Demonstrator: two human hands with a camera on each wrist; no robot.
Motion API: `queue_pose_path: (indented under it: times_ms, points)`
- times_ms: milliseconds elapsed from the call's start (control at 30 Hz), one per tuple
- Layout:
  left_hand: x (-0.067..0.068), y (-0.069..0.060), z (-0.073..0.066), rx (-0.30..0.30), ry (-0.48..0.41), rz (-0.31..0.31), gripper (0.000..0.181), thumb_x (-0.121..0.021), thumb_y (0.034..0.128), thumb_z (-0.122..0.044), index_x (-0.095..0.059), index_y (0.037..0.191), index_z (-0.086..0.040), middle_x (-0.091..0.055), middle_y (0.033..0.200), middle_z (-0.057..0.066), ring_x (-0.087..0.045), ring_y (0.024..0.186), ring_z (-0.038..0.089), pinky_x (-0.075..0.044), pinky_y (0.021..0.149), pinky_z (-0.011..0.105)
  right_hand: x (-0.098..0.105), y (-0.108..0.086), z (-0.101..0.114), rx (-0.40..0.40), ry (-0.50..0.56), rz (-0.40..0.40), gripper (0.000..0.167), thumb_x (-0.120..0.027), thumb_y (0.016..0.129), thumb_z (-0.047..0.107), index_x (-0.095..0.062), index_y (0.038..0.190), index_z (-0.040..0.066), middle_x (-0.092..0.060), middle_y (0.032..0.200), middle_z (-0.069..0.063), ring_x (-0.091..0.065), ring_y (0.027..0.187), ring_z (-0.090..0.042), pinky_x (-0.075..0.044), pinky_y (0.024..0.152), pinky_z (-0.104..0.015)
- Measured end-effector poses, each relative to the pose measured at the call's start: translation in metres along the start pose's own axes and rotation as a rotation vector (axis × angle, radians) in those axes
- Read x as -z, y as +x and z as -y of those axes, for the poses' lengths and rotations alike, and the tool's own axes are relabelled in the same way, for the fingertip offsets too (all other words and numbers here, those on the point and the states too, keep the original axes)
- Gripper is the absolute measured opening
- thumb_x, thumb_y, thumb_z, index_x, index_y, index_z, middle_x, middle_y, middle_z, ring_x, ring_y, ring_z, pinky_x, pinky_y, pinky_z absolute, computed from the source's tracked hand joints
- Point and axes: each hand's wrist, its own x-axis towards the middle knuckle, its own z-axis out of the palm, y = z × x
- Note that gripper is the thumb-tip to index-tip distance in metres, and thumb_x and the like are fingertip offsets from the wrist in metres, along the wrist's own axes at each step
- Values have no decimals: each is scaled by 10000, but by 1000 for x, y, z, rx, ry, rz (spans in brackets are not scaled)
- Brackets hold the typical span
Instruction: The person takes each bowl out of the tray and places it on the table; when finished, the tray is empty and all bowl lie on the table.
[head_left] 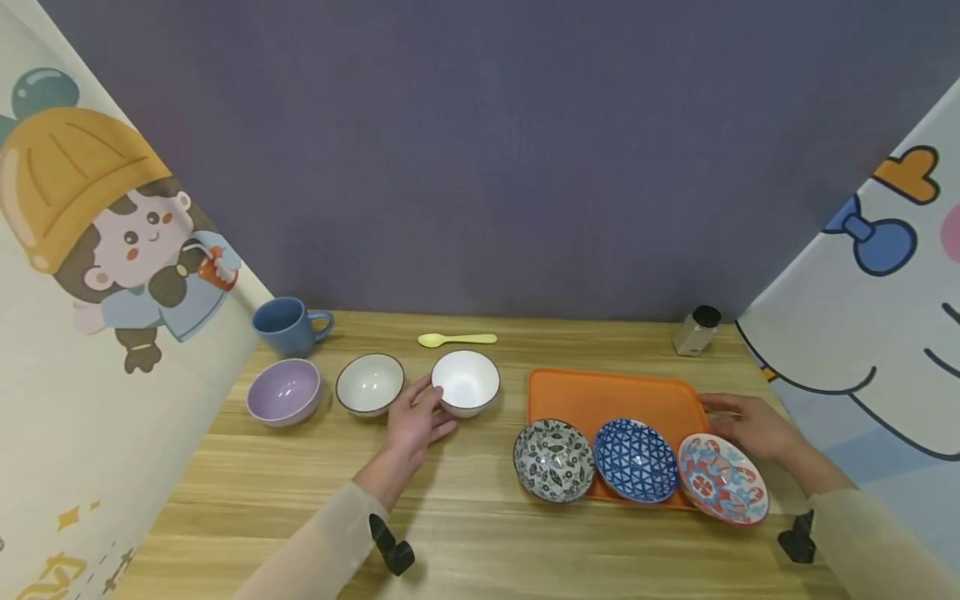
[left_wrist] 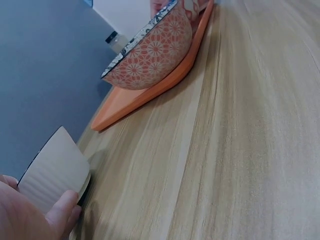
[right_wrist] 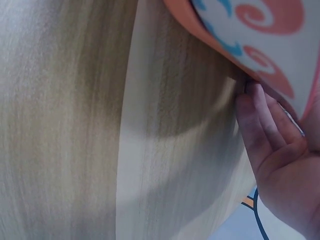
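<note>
My left hand holds a white bowl with a dark rim by its left side, one finger at the rim. In the left wrist view the bowl's ribbed outside shows between my fingers. My right hand touches the right edge of an orange tray, its fingers fairly straight. The thumb's contact is hidden. Along the tray's near side sit a black-and-white leaf bowl, a blue patterned bowl and a tilted red-and-blue floral bowl.
Left of my left hand stand an off-white bowl, a purple bowl and a blue mug. A yellow spoon lies at the back. A black-lidded jar stands behind the tray. A dark wall bounds the wooden table.
</note>
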Motion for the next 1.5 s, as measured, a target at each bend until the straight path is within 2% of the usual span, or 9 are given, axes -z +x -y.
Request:
queue_pose_path:
  times_ms: [233, 400, 600, 733, 900, 1000, 1233, 1367, 1500]
  points:
    - [0, 1, 0, -1, 45, -21, 529, -578, 1052, -200, -435, 1555, -128, -634, 1295, 306, -741, 924, 279, -645, 858, 487, 1, -1, 2, 11, 10, -5, 587, -663, 995, 167, -454, 1489, -76, -528, 1418, -362, -670, 1138, -457, -649, 801, -381]
    - [1, 2, 2, -15, 103, -42, 512, -587, 1051, -201, -460, 1542, -128, -640, 1249, 270, -733, 985, 305, -661, 778, 419, 1, -2, 2, 12, 36, 7, 587, -649, 1002, 144, -434, 1499, -82, -503, 1435, -373, -668, 1145, -453, -638, 765, -298]
    - [5, 2, 5, -42, 124, -23, 525, -620, 1036, -216, -475, 1533, -132, -598, 1276, 237, -692, 1081, 356, -654, 822, 417, 3, -2, 3, -15, 21, 10, 602, -655, 997, 157, -430, 1505, -75, -500, 1442, -367, -673, 1136, -446, -647, 820, -417]
    - [9, 0, 6, -56, 127, -7, 507, -616, 1036, -212, -491, 1521, -132, -615, 1281, 240, -693, 1100, 366, -652, 840, 432, 4, -2, 3, -16, 12, 9, 608, -664, 990, 161, -435, 1504, -70, -508, 1439, -363, -673, 1137, -449, -645, 830, -438]
    - [12, -7, 9, -29, 123, 13, 514, -603, 1039, -252, -473, 1506, -81, -608, 1300, 224, -707, 1060, 336, -655, 842, 420, 5, -2, 4, -18, -30, 6, 596, -658, 989, 164, -448, 1498, -64, -523, 1427, -357, -678, 1125, -447, -635, 849, -485]
    - [13, -14, 15, -11, 137, 34, 520, -599, 1028, -244, -462, 1479, -24, -619, 1283, 221, -720, 975, 287, -663, 800, 394, 5, -1, 5, -11, -33, 6, 589, -655, 991, 159, -450, 1497, -64, -524, 1424, -358, -675, 1127, -451, -629, 861, -509]
    - [12, -33, 23, 9, 156, 106, 361, -574, 990, -149, -555, 1289, 52, -679, 1147, 217, -724, 831, 232, -667, 712, 396, 0, 0, 5, -2, -12, 7, 587, -653, 1005, 169, -445, 1503, -60, -519, 1431, -356, -669, 1140, -452, -638, 849, -482]
    - [6, -39, 20, -22, 202, 182, 380, -588, 993, -163, -579, 1313, 41, -680, 1183, 242, -736, 879, 277, -669, 745, 438, 0, -1, 5, -9, -18, 7, 582, -650, 1004, 158, -444, 1501, -65, -521, 1426, -358, -669, 1138, -455, -637, 848, -487]
    - [-4, -41, 15, -89, 279, 273, 412, -597, 986, -159, -580, 1346, 41, -673, 1201, 272, -734, 945, 335, -664, 777, 465, 1, -2, 6, -10, -28, 10, 576, -644, 1004, 152, -444, 1497, -71, -526, 1421, -357, -674, 1127, -450, -630, 856, -507]
